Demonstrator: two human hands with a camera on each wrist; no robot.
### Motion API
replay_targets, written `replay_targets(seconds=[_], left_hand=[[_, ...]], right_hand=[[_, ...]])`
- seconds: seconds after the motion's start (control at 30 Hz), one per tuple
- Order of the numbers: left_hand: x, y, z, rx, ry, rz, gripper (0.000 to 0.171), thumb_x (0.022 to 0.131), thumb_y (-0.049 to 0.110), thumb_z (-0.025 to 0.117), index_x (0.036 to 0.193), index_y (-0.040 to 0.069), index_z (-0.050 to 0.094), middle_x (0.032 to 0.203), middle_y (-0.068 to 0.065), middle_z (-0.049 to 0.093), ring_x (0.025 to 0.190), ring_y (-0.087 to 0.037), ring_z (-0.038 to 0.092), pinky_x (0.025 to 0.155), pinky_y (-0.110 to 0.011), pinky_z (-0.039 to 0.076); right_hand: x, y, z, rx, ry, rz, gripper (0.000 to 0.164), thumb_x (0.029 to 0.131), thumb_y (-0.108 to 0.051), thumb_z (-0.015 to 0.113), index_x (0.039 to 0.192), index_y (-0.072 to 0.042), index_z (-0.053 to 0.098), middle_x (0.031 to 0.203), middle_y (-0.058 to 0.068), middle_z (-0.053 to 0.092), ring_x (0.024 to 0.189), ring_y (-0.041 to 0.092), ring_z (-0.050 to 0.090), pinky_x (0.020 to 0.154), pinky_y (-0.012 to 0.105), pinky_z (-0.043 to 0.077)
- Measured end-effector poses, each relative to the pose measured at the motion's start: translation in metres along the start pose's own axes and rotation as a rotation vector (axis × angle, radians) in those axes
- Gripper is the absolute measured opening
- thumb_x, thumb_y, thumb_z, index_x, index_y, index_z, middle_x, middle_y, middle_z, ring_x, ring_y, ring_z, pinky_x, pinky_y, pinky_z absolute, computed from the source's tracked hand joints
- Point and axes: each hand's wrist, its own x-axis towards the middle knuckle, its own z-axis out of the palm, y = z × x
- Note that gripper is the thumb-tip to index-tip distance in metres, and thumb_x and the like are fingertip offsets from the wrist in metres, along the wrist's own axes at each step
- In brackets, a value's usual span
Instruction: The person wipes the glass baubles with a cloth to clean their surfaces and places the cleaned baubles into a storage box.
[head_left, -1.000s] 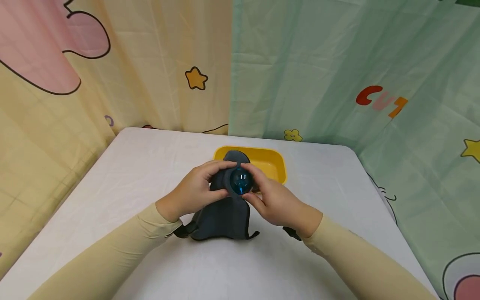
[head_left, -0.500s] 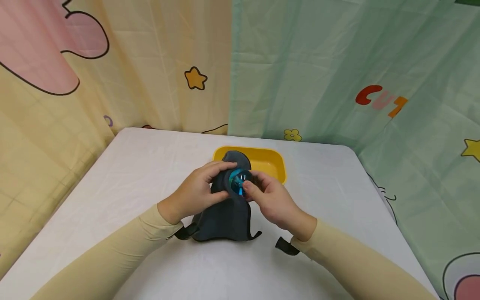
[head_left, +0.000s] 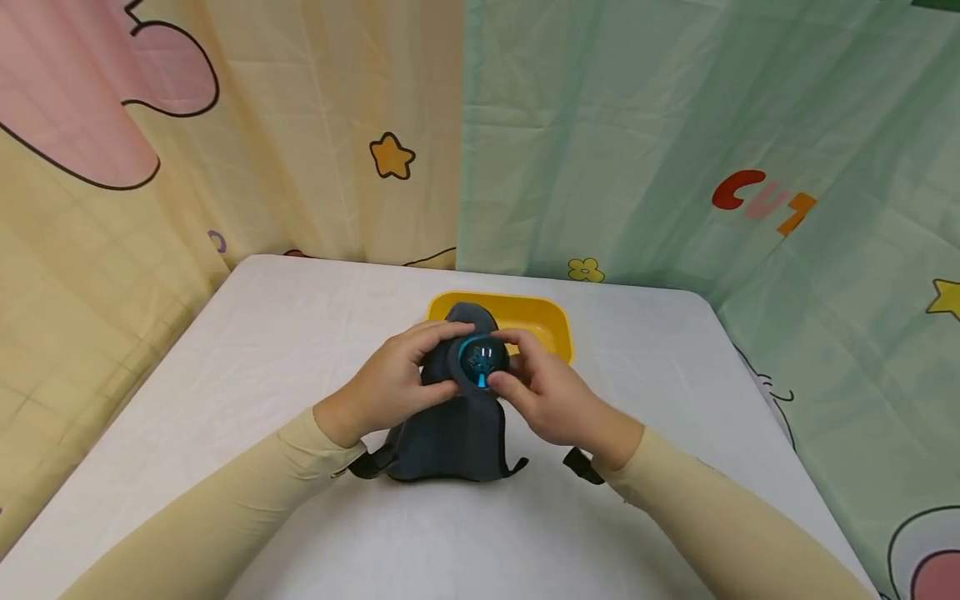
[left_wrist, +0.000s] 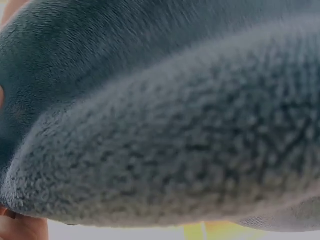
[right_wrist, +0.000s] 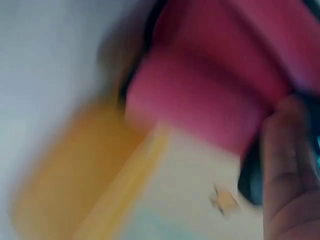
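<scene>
A dark grey padded fabric piece (head_left: 448,442) with black strap ends stands over the middle of the table in the head view. A shiny, see-through blue ball (head_left: 483,358) sits in a round opening in it. My left hand (head_left: 397,379) grips the fabric around that opening, fingers above and thumb below. My right hand (head_left: 558,392) pinches the ball's right side between thumb and fingers. Grey textured fabric (left_wrist: 165,145) fills most of the left wrist view. In the blurred right wrist view, the fabric's pink lining (right_wrist: 200,95) shows beside a finger (right_wrist: 290,170).
Behind the fabric piece is a yellow tray (head_left: 561,333), partly covered by it and the hands. A white cloth covers the table (head_left: 645,358). Printed curtains (head_left: 585,142) hang along its back and sides. A black strap end (head_left: 582,465) hangs by the right wrist.
My right thumb and fingers have shifted around the ball, from its edge onto its front and back toward the edge. The ball's visible pattern has changed. My left hand stays in place.
</scene>
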Motion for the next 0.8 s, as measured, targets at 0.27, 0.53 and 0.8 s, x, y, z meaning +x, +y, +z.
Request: replay_targets(seconds=[0.27,0.53,0.8], left_hand=[[0.002,0.002,0.0,-0.017,0.021,-0.005,0.064,0.085,-0.004,0.082,0.144,0.006,0.06,0.139,-0.011,0.065,0.122,-0.024,0.064,0.102,-0.037,0.059],[0.001,0.0,-0.003,0.015,-0.006,-0.011,0.062,0.085,-0.001,0.083,0.143,0.009,0.062,0.141,-0.008,0.067,0.129,-0.023,0.062,0.113,-0.041,0.051],[0.002,0.004,-0.004,-0.012,0.017,-0.014,0.061,0.087,-0.002,0.081,0.144,0.009,0.061,0.141,-0.009,0.066,0.127,-0.023,0.063,0.112,-0.038,0.052]], right_hand=[[0.0,-0.003,0.008,0.205,0.153,0.057,0.046,0.111,-0.02,0.054,0.153,-0.001,0.047,0.123,0.018,0.066,0.099,0.026,0.07,0.091,0.03,0.063],[-0.003,-0.009,0.0,0.002,0.097,-0.054,0.063,0.1,-0.016,0.074,0.156,-0.008,0.047,0.14,0.015,0.063,0.112,0.024,0.07,0.095,0.03,0.062],[-0.002,-0.008,-0.005,0.572,-0.004,0.046,0.055,0.109,-0.012,0.058,0.155,0.001,0.032,0.149,0.029,0.043,0.121,0.043,0.061,0.101,0.03,0.059]])
